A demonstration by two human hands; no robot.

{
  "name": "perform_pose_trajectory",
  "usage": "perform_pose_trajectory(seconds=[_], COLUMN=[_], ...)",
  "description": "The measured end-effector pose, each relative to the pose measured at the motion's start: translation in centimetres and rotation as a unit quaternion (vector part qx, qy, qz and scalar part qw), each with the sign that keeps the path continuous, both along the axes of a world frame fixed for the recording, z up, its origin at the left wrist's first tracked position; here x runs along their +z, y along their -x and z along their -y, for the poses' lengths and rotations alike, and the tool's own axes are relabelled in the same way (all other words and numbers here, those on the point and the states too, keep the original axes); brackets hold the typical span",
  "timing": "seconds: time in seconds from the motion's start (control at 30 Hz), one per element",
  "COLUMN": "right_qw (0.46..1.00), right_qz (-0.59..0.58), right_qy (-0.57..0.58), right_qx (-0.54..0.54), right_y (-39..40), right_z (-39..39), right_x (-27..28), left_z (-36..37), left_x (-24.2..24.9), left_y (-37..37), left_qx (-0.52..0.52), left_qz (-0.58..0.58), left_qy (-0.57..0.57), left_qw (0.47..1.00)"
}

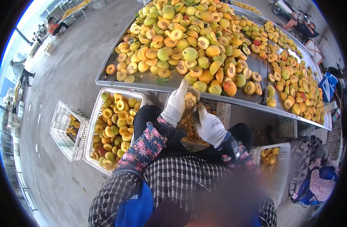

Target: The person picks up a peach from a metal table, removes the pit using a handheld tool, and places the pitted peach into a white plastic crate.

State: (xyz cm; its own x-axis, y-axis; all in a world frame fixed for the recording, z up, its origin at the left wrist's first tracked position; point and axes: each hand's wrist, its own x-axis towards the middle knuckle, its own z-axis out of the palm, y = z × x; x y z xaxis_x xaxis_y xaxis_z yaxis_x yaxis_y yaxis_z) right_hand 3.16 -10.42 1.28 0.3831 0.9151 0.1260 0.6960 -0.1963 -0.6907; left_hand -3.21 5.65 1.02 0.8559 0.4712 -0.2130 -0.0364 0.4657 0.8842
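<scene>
My left hand (176,104), in a white glove, is closed around a yellow peach half (190,100) just off the front edge of the metal table (143,86). Close below and to the right, my gloved right hand (210,128) is closed, its fingertips near the peach half. A small dark tool seems to be in it, but its kind cannot be made out. On the table in front of both hands lies a large heap of halved peaches (190,54), many with pits showing. Under my hands, between my knees, a crate (225,113) holds hollowed halves.
On my left stands a white crate (91,130) full of pitted halves, with another crate (60,125) beside it. A white crate (283,166) with some halves is on my right, near piled cloth (320,185). Other people (56,27) sit or walk farther off.
</scene>
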Motion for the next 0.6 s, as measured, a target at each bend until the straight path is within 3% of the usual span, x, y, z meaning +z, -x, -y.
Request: perform_pose_trajectory(seconds=[0.1, 0.2, 0.27, 0.37, 0.47, 0.5, 0.57, 0.6], right_qw=[0.987, 0.972, 0.974, 0.995, 0.99, 0.988, 0.937, 0.884], right_qz=[-0.145, -0.199, -0.183, -0.1, -0.114, -0.126, -0.326, -0.458], right_qy=[-0.074, -0.127, -0.136, -0.009, 0.065, -0.066, -0.122, -0.093], right_qx=[0.017, 0.013, 0.005, 0.029, 0.048, 0.057, 0.035, 0.022], right_y=[-0.1, 0.0, 0.3, -0.4, -0.8, -0.7, 0.6, 1.0], right_z=[-0.1, -0.4, -0.6, 0.5, 0.8, 0.8, 0.1, 0.3], right_x=[-1.4, -1.9, -2.6, -0.8, 0.5, -2.8, -3.3, -3.0], left_z=[0.2, 3.3, 3.4, 1.5, 0.7, 0.4, 0.4, 0.6], left_x=[-0.8, -0.4, -0.4, -0.8, -0.4, -0.2, -0.6, -0.8], left_y=[-0.4, -1.5, -0.9, -0.1, -0.4, -0.5, -0.7, -0.9], left_qx=[0.038, 0.228, 0.188, 0.08, 0.005, -0.029, -0.015, -0.008], left_qz=[0.095, 0.178, 0.138, 0.097, -0.006, -0.011, -0.011, -0.011], left_qy=[0.037, 0.117, 0.069, 0.049, 0.049, 0.031, 0.054, 0.066], left_qw=[0.994, 0.95, 0.97, 0.991, 0.999, 0.999, 0.998, 0.998])
